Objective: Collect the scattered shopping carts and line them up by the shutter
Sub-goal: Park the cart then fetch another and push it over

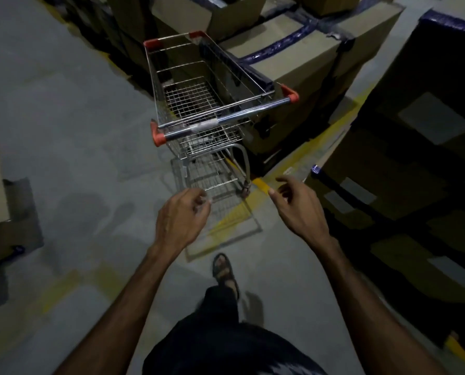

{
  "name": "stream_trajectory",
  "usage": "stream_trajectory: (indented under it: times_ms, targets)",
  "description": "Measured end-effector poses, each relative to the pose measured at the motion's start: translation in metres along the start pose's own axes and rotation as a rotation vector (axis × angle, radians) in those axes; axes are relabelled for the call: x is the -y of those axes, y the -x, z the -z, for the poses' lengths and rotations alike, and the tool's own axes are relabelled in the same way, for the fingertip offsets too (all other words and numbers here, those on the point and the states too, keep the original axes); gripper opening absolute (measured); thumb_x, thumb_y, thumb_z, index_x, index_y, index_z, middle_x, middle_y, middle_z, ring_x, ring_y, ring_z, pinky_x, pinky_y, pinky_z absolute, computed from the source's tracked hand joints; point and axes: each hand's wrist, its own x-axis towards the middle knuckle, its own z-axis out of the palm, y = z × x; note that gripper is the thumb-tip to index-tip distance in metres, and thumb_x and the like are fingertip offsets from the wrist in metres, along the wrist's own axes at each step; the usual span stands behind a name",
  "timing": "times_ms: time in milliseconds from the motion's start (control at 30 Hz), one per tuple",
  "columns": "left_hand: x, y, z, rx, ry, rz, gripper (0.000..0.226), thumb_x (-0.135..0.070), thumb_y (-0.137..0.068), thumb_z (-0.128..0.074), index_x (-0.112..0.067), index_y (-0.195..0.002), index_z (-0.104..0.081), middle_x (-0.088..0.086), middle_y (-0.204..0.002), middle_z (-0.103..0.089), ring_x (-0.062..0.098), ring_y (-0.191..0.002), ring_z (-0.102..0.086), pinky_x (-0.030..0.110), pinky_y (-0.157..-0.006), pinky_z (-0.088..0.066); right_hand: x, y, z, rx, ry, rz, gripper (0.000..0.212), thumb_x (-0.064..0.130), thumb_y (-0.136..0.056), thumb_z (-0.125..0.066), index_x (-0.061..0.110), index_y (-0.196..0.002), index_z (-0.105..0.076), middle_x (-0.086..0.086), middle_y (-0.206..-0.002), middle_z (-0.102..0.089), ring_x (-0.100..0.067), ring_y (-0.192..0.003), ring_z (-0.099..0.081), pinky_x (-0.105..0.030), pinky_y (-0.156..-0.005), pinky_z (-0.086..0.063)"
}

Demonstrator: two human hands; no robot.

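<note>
While both hands are extended forward with nothing in their grasp, the shopping cart [212, 104] stands ahead of them, out of contact. The left hand [181, 217] has its fingers loosely curled on nothing; the right hand [297, 209] is half open, its fingers loosely bent. The handle bar [226, 119], capped in red at each end, lies just beyond the fingertips and is the proper grip point, one hand toward each end. The wire frame is judged rigid and light when empty; it should roll freely. Cardboard boxes [301, 63] stand close on the right-hand side, limiting swing.
</note>
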Motion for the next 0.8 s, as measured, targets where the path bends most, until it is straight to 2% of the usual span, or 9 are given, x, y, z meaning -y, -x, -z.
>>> stream_trajectory:
  times_ms: [200,300,400,500,567,600,667,733,800]
  targets:
    - [0.013,-0.132,-0.015,-0.126,-0.030,-0.044,0.021,-0.033,-0.095,-0.073,-0.015,-0.106,-0.075,0.004,-0.102,-0.074,0.029,-0.096,-0.064,0.041,-0.081,-0.051,0.022,-0.126,0.014,0.038,0.161,0.089,0.046,0.054,-0.103,-0.059,0.028,-0.140,-0.059,0.003,-0.126,-0.068,-0.017,-0.103,-0.067,-0.040,-0.086,-0.055]
    - [0.026,-0.191,-0.020,-0.125,-0.108,-0.061,0.036,-0.045,-0.095,-0.068,-0.014,-0.112,-0.074,0.008,-0.108,-0.072,0.032,-0.102,-0.062,0.046,-0.088,-0.048,0.025,-0.196,0.019,0.108,0.327,0.146,0.057,0.059,-0.100,-0.058,0.023,-0.145,-0.054,-0.008,-0.139,-0.061,-0.029,-0.123,-0.060,-0.042,-0.096,-0.049]
    - [0.042,-0.231,-0.022,0.071,-0.249,0.015,0.058,-0.072,-0.090,-0.054,-0.019,-0.106,-0.071,0.007,-0.103,-0.074,0.032,-0.096,-0.066,0.044,-0.084,-0.049,0.020,-0.260,0.014,0.155,0.477,0.157,0.075,0.076,-0.095,-0.043,0.026,-0.151,-0.047,-0.010,-0.151,-0.051,-0.031,-0.136,-0.051,-0.057,-0.109,-0.046]
    - [0.051,-0.243,-0.018,0.255,-0.400,0.126,0.076,-0.090,-0.087,-0.036,-0.024,-0.098,-0.072,0.006,-0.093,-0.076,0.032,-0.085,-0.073,0.043,-0.082,-0.051,0.009,-0.308,-0.001,0.288,0.579,0.184,0.084,0.090,-0.089,-0.030,0.034,-0.148,-0.053,-0.007,-0.152,-0.052,-0.027,-0.142,-0.045,-0.058,-0.120,-0.030]
    - [0.048,-0.246,-0.016,0.255,-0.469,0.177,0.078,-0.097,-0.085,-0.031,-0.026,-0.080,-0.064,0.001,-0.086,-0.075,0.028,-0.082,-0.072,0.043,-0.090,-0.047,0.002,-0.333,-0.012,0.355,0.634,0.257,0.095,0.099,-0.083,-0.021,0.035,-0.141,-0.061,-0.003,-0.142,-0.062,-0.025,-0.135,-0.052,-0.054,-0.119,-0.027]
    - [0.045,-0.248,-0.016,0.256,-0.503,0.209,0.079,-0.099,-0.084,-0.032,-0.026,-0.073,-0.059,-0.002,-0.083,-0.073,0.025,-0.082,-0.072,0.043,-0.092,-0.045,-0.001,-0.344,-0.015,0.362,0.656,0.302,0.099,0.102,-0.080,-0.020,0.034,-0.133,-0.068,0.000,-0.132,-0.069,-0.023,-0.127,-0.059,-0.050,-0.115,-0.030]
    - [0.041,-0.249,-0.019,0.242,-0.559,0.260,0.082,-0.102,-0.080,-0.035,-0.025,-0.074,-0.064,-0.004,-0.083,-0.074,0.022,-0.084,-0.072,0.043,-0.095,-0.046,-0.006,-0.361,-0.021,0.320,0.669,0.409,0.100,0.109,-0.071,-0.024,0.034,-0.107,-0.078,0.006,-0.094,-0.076,-0.019,-0.098,-0.071,-0.038,-0.094,-0.044]
    - [0.039,-0.249,-0.023,0.210,-0.568,0.311,0.086,-0.103,-0.078,-0.038,-0.023,-0.076,-0.069,-0.002,-0.081,-0.074,0.021,-0.084,-0.072,0.044,-0.098,-0.048,-0.008,-0.372,-0.025,0.312,0.700,0.497,0.096,0.113,-0.063,-0.027,0.032,-0.083,-0.076,0.008,-0.066,-0.067,-0.019,-0.070,-0.070,-0.031,-0.069,-0.051]
    - [0.036,-0.248,-0.031,0.187,-0.556,0.345,0.088,-0.104,-0.076,-0.037,-0.022,-0.068,-0.065,-0.002,-0.072,-0.067,0.021,-0.076,-0.069,0.044,-0.096,-0.049,-0.010,-0.382,-0.024,0.350,0.728,0.544,0.090,0.115,-0.058,-0.029,0.031,-0.069,-0.061,0.006,-0.063,-0.064,-0.021,-0.064,-0.068,-0.031,-0.059,-0.053]
